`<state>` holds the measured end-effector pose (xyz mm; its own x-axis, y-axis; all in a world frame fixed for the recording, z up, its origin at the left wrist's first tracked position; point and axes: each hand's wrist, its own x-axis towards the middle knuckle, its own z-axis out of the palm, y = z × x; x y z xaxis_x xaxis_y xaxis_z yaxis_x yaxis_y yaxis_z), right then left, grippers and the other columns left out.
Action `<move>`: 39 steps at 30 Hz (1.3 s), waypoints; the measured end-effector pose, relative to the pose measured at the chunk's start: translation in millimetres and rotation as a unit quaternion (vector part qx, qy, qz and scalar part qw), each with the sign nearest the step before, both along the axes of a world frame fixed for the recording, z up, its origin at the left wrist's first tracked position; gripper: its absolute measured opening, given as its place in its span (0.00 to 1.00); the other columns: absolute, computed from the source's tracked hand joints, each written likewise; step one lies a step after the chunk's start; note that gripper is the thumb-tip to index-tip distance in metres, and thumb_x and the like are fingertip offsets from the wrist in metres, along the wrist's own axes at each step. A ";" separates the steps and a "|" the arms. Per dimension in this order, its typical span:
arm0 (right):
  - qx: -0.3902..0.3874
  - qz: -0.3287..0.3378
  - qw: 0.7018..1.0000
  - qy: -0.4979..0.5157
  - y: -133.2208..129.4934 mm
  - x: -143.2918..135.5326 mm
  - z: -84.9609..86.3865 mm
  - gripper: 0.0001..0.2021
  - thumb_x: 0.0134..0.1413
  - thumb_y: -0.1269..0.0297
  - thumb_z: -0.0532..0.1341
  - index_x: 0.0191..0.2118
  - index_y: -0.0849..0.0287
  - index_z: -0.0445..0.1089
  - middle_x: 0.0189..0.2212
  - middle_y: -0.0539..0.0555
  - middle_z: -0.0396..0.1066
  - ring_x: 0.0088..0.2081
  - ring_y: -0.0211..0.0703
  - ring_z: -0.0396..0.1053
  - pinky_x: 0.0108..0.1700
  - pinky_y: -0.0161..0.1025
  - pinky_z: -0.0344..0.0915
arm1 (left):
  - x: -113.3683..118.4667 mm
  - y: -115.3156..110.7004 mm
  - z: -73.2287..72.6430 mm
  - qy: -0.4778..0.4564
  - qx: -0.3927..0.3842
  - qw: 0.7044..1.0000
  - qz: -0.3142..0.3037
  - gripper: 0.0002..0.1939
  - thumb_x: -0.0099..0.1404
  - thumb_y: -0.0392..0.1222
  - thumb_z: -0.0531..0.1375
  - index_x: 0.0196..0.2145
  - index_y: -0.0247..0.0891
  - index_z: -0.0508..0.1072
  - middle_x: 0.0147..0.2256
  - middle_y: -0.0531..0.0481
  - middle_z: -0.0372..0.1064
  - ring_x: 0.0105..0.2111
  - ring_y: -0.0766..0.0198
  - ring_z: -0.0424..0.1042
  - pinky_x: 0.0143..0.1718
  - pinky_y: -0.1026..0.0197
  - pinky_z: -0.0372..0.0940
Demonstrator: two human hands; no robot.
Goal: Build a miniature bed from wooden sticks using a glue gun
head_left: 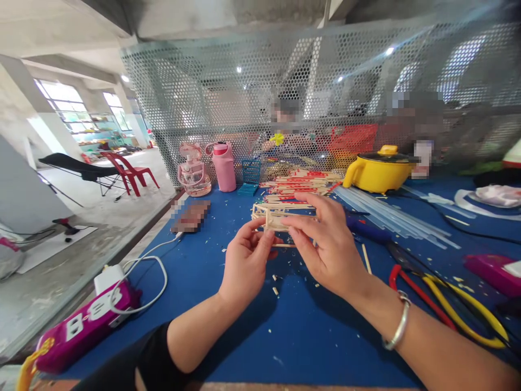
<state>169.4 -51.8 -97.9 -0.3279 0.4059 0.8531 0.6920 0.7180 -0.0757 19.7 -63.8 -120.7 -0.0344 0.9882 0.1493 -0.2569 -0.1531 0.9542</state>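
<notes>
A small frame of thin wooden sticks [266,215] is held above the blue table top [244,347], near the middle of the view. My left hand [249,255] is closed on its left end, thumb in front and fingers behind. My right hand [325,239] has its fingertips on the right part of the frame, closed around it from above and in front. Behind the hands lies a pile of wooden sticks with red parts [303,183]. Part of the frame is hidden by my fingers.
Pliers with red and yellow handles [439,296] lie right, beside clear glue sticks [394,214]. A yellow pot [378,172], pink bottle [224,168] and teal stand [250,176] line the back. At left are a phone [191,216] and purple power strip [89,320] with a white cable.
</notes>
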 end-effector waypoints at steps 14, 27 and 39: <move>-0.036 0.016 0.999 0.023 5.5 -6.6 -5.5 0.11 0.59 0.69 0.55 0.44 0.54 0.72 0.54 0.58 0.65 0.55 0.48 0.61 0.55 0.54 0.61 | -0.2 0.2 -2.2 0.002 0.008 1.000 -0.003 0.20 0.58 0.48 0.63 0.46 0.38 0.67 0.27 0.54 0.70 0.30 0.66 0.73 0.29 0.66 0.69; -0.051 0.014 0.998 0.040 3.5 -8.6 -6.0 0.08 0.59 0.70 0.54 0.42 0.58 0.70 0.53 0.60 0.66 0.57 0.47 0.60 0.58 0.50 0.58 | 0.2 -0.4 -2.0 0.008 0.009 1.000 -0.004 0.20 0.58 0.48 0.62 0.47 0.38 0.67 0.28 0.54 0.70 0.31 0.66 0.73 0.29 0.66 0.69; -0.042 -0.173 0.974 0.138 1.9 71.7 33.4 0.14 0.61 0.57 0.52 0.27 0.57 0.63 0.23 0.51 0.66 0.27 0.38 0.62 0.32 0.37 0.57 | -14.1 9.1 -1.8 0.017 0.027 0.999 0.038 0.23 0.56 0.51 0.63 0.46 0.38 0.68 0.29 0.53 0.73 0.31 0.66 0.74 0.29 0.66 0.69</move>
<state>241.1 -49.9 -64.5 0.0777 0.5229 0.8488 0.8368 0.4286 -0.3406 5.6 -54.7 -122.4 -0.1032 0.9735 0.2041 -0.2104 -0.2219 0.9521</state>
